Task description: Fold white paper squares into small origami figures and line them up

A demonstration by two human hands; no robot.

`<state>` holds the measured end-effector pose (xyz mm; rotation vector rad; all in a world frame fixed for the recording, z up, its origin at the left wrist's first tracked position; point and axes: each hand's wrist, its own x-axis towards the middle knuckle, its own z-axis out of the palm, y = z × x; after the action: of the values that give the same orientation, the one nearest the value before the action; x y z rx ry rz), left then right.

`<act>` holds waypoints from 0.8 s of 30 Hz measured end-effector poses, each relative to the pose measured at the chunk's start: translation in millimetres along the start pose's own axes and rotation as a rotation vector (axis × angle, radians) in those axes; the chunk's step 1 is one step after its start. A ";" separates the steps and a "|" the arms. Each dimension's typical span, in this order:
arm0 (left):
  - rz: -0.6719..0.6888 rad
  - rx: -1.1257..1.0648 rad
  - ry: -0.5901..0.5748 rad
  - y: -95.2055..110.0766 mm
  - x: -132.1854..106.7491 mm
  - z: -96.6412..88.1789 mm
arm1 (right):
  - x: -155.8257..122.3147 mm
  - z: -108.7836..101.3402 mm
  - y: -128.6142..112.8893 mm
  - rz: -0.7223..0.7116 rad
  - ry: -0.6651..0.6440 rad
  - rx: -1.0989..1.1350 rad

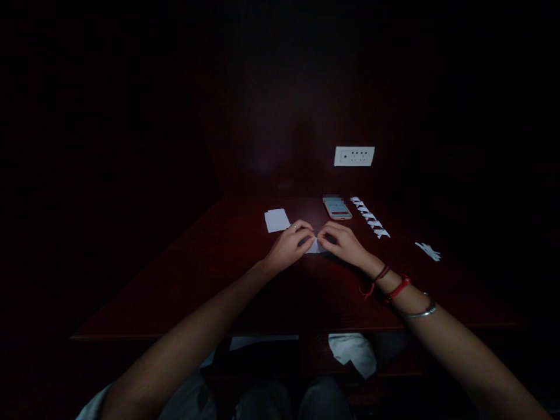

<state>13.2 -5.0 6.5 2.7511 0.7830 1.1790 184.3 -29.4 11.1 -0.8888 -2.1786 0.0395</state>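
Note:
A small white sheet of paper with a crease down its middle is held just above the dark red table. My left hand pinches it from the left, thumb against fingertips, with a ring on one finger. From the right, my right hand pinches the same paper close by; red bands and a silver bangle circle that wrist. Both hands hide part of the paper's upper edge. Just beyond my left hand lies a stack of white paper squares.
A lit phone lies behind my right hand. Right of it runs a row of several folded white paper pieces, then a bunch of thin white strips. A socket plate is on the back wall. The surroundings are very dark.

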 end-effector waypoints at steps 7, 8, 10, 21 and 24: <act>-0.020 -0.004 0.013 5.2 0.8 -1.9 | 0.3 0.2 -2.4 0.027 0.003 0.006; -0.018 -0.005 0.013 5.7 0.7 -1.7 | 0.4 0.7 -2.8 0.029 0.007 0.011; -0.008 -0.008 0.014 6.6 0.6 -1.2 | 0.9 1.9 -3.3 0.029 0.015 0.019; -0.033 0.006 0.090 6.8 2.3 -10.1 | 1.2 -5.6 1.2 0.056 -0.014 0.036; -0.061 0.015 0.139 2.0 2.2 -13.8 | -0.2 -10.2 6.9 0.071 -0.024 0.033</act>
<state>5.8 -7.7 18.2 2.6586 0.8860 1.3695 195.2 -26.7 16.2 -0.9514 -2.1622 0.1208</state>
